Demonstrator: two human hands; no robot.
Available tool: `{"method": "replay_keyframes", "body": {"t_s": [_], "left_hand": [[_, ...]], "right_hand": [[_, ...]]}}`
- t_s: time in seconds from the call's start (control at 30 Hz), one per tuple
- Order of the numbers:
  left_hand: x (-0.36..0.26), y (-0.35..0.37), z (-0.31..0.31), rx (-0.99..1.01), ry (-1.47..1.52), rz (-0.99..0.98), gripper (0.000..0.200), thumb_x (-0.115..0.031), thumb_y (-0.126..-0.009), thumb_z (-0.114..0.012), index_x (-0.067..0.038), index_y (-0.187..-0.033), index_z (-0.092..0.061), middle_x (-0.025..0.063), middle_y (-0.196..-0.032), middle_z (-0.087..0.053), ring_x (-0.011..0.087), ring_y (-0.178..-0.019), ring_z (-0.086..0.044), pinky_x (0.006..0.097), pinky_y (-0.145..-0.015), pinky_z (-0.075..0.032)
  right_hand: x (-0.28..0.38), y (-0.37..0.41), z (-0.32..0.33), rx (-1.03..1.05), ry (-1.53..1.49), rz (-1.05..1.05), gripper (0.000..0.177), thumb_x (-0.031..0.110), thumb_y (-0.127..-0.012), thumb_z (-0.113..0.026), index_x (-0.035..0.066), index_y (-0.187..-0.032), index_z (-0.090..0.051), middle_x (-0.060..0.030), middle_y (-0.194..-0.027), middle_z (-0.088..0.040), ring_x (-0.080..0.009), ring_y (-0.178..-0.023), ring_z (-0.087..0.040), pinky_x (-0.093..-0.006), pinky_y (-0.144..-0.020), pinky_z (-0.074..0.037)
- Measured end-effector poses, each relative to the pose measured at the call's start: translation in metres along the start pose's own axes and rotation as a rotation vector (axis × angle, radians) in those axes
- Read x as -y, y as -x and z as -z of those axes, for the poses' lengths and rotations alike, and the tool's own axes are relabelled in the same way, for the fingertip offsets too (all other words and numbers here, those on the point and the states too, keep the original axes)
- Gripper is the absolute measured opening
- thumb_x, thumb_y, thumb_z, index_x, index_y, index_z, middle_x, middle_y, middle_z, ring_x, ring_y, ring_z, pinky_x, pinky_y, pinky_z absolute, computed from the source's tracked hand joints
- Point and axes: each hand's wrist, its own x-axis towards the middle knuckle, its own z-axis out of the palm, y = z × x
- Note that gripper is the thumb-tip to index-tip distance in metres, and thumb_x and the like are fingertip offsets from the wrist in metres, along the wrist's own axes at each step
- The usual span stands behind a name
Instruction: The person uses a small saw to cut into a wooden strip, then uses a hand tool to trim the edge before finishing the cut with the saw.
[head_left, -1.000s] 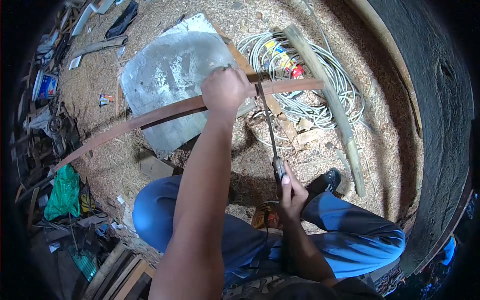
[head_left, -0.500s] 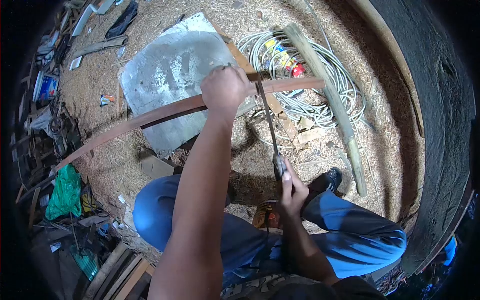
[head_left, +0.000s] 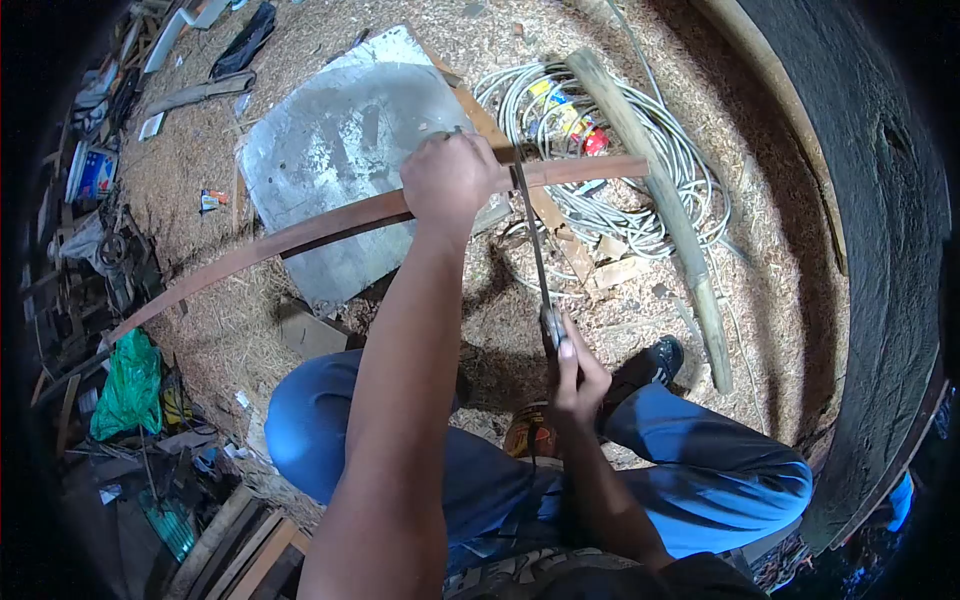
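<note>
A long reddish-brown wooden strip (head_left: pixel 340 218) runs from the lower left across a grey metal-like sheet (head_left: pixel 300 165) toward the right. My left hand (head_left: pixel 450 172) is closed around the strip near its right part and presses it down. In my right hand (head_left: pixel 580 372) is the grip of a handsaw (head_left: pixel 534 235), seen nearly edge-on. The saw's narrow blade lies across the strip just right of my left hand. How deep the blade sits in the wood cannot be made out.
Coiled grey cable (head_left: pixel 630 222) lies at the right, with a rough wooden pole (head_left: pixel 690 245) over it. Sawdust covers the ground. A green plastic bag (head_left: pixel 128 385) and scrap wood (head_left: pixel 255 550) lie at the left. A big dark timber (head_left: pixel 880 300) curves along the right.
My right hand and the saw have shifted slightly forward, away from my body. My left hand and the strip look unmoved.
</note>
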Motion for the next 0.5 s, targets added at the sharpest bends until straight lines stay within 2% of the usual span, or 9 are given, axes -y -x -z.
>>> {"method": "replay_keyframes", "body": {"t_s": [0.13,0.2,0.23,0.3,0.33,0.43,0.47,0.5], "left_hand": [[-0.001,0.001,0.001,-0.020,0.003,-0.018,0.043,-0.028,-0.092,-0.048,0.001,-0.069,-0.071,0.0252,-0.074,-0.069,0.0437,-0.068,-0.069,0.0521,-0.070,-0.055],[0.000,0.003,0.000,-0.020,-0.002,-0.016,0.043,-0.028,-0.092,-0.048,0.001,-0.070,-0.071,0.0253,-0.074,-0.069,0.0437,-0.069,-0.069,0.0521,-0.071,-0.055],[-0.001,0.002,0.000,-0.027,-0.004,-0.015,0.043,-0.027,-0.092,-0.048,0.001,-0.070,-0.071,0.0253,-0.075,-0.069,0.0437,-0.069,-0.069,0.0521,-0.071,-0.055],[-0.001,0.001,0.001,-0.032,-0.001,-0.018,0.043,-0.027,-0.092,-0.048,0.001,-0.069,-0.071,0.0251,-0.074,-0.069,0.0436,-0.069,-0.069,0.0519,-0.070,-0.055],[-0.001,0.001,0.000,-0.031,0.002,-0.019,0.043,-0.027,-0.092,-0.048,0.001,-0.069,-0.071,0.0249,-0.074,-0.069,0.0435,-0.068,-0.069,0.0517,-0.070,-0.055],[0.001,0.000,-0.001,-0.034,0.018,-0.031,0.044,-0.027,-0.093,-0.048,0.000,-0.067,-0.071,0.0246,-0.072,-0.069,0.0432,-0.067,-0.068,0.0511,-0.068,-0.056],[0.001,0.000,-0.001,-0.037,0.018,-0.029,0.044,-0.027,-0.093,-0.048,0.000,-0.067,-0.071,0.0246,-0.072,-0.069,0.0432,-0.067,-0.068,0.0511,-0.068,-0.056],[0.001,0.000,-0.002,-0.034,0.010,-0.034,0.043,-0.026,-0.093,-0.048,0.000,-0.067,-0.071,0.0244,-0.072,-0.069,0.0428,-0.066,-0.068,0.0508,-0.067,-0.056]], "right_hand": [[0.011,-0.048,-0.021,0.023,-0.047,-0.087,0.037,0.010,-0.104,-0.047,-0.008,-0.135,-0.057,-0.0244,-0.130,-0.065,-0.0258,-0.121,-0.062,-0.0343,-0.106,-0.044],[0.016,-0.055,-0.027,0.043,-0.203,-0.212,0.037,0.010,-0.104,-0.048,-0.007,-0.135,-0.058,-0.0235,-0.130,-0.065,-0.0247,-0.122,-0.062,-0.0341,-0.105,-0.044],[0.011,-0.050,-0.025,0.039,-0.206,-0.210,0.037,0.010,-0.104,-0.048,-0.007,-0.135,-0.058,-0.0235,-0.130,-0.065,-0.0247,-0.122,-0.062,-0.0341,-0.105,-0.044],[-0.009,-0.021,-0.015,-0.008,-0.095,0.078,0.036,0.009,-0.104,-0.048,-0.007,-0.135,-0.058,-0.0232,-0.130,-0.065,-0.0270,-0.122,-0.062,-0.0356,-0.106,-0.044],[-0.013,0.002,-0.006,0.014,-0.050,-0.118,0.037,0.008,-0.103,-0.048,-0.009,-0.134,-0.058,-0.0240,-0.129,-0.065,-0.0292,-0.123,-0.062,-0.0376,-0.107,-0.043],[-0.013,0.012,0.001,0.003,-0.126,-0.127,0.038,0.009,-0.103,-0.047,-0.012,-0.133,-0.057,-0.0254,-0.130,-0.064,-0.0313,-0.124,-0.061,-0.0391,-0.109,-0.042],[-0.006,-0.001,0.000,0.003,-0.041,-0.033,0.039,0.011,-0.104,-0.046,-0.012,-0.133,-0.057,-0.0268,-0.131,-0.063,-0.0310,-0.126,-0.060,-0.0388,-0.111,-0.041],[-0.005,-0.014,-0.006,0.000,-0.043,-0.031,0.039,0.011,-0.104,-0.046,-0.012,-0.133,-0.057,-0.0268,-0.131,-0.063,-0.0310,-0.126,-0.060,-0.0388,-0.111,-0.041]]}}
